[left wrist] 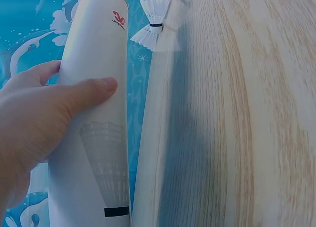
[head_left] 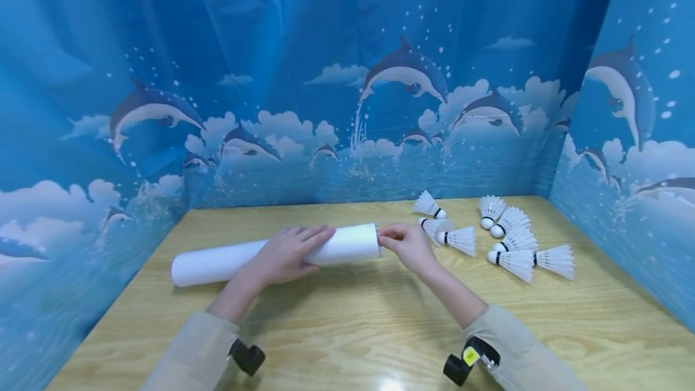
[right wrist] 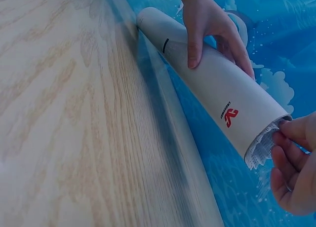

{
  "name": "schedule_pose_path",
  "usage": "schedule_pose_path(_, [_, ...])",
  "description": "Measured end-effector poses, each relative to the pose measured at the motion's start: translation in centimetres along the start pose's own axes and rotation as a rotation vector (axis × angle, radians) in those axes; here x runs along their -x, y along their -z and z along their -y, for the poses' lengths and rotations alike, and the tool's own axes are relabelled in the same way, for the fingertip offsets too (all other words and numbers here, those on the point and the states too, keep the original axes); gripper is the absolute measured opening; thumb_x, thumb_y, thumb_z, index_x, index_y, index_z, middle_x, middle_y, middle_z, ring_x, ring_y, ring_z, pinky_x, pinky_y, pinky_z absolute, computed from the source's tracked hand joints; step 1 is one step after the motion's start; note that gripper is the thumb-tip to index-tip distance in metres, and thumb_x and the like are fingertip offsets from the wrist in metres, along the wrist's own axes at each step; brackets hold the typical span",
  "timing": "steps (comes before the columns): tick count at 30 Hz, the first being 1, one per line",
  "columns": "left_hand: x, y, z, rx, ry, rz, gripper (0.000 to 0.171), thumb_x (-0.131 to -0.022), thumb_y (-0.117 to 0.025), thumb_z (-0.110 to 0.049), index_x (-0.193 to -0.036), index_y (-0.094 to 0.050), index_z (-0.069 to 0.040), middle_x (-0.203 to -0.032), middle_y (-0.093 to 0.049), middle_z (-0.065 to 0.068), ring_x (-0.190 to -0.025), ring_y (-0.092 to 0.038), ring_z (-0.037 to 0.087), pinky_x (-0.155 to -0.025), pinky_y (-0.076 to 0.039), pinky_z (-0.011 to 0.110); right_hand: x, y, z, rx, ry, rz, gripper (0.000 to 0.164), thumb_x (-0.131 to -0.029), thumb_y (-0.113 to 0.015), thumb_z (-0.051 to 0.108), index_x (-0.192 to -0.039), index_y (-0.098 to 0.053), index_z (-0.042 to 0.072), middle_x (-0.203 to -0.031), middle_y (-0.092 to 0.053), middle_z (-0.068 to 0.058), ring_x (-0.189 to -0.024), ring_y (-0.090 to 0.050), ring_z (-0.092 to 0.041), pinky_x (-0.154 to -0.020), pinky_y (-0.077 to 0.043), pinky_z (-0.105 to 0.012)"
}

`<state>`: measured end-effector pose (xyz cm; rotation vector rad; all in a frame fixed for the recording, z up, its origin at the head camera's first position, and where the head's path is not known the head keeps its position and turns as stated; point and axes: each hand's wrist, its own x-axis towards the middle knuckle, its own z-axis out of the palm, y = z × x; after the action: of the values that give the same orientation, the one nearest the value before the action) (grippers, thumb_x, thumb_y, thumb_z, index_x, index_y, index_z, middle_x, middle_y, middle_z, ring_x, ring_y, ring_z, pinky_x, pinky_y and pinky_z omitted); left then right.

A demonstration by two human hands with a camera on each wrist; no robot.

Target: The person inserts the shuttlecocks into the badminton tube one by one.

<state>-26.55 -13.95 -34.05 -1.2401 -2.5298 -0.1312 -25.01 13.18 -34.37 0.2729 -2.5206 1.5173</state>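
The left hand (head_left: 290,255) grips a white tube (head_left: 350,244); the right hand (head_left: 411,247) seemingly pinches a shuttlecock (right wrist: 260,149) at the tube's end.

My left hand (right wrist: 215,32) grips the white tube (right wrist: 217,86), thumb on the near side, other fingers over the far side. My right hand (right wrist: 298,165) has curled fingers at the tube's open end, pinching at the white feathers (right wrist: 259,149) that poke past the rim. Red logo (right wrist: 230,117) near that end, black band (right wrist: 165,45) toward the other, wooden table (right wrist: 74,113) at left, blue backdrop (right wrist: 224,175) behind.
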Motion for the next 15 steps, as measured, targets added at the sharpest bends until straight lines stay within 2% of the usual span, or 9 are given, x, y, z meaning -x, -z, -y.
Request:
schedule_pose_path(5, [0.06, -0.04, 0.16, -0.003, 0.002, -0.001, 0.081, -0.074, -0.078, -0.029, -0.142, -0.038, -0.013, -0.137, -0.047, 0.008, -0.114, -0.051, 0.03, -0.096, -0.042, 0.051, -0.07, -0.21, 0.02, -0.034, -0.026, 0.021, 0.013, -0.084, -0.066, 0.004, -0.094, -0.072, -0.002, -0.093, -0.07, -0.013, -0.08, -0.063, -0.02, -0.069, -0.053, -0.031])
schedule_pose_path(15, [0.21, -0.14, 0.17, -0.009, -0.008, -0.011, 0.08, -0.074, -0.078, -0.029, -0.142, -0.038, -0.013, -0.137, -0.047, 0.009, -0.115, -0.051, 0.031, -0.095, -0.042, 0.051, -0.02, -0.54, -0.42, -0.08, -0.042, 0.053, 0.015, -0.084, -0.063, -0.001, -0.096, -0.07, -0.007, -0.091, -0.069, -0.016, -0.067, -0.059, -0.012, -0.064, -0.052, -0.03])
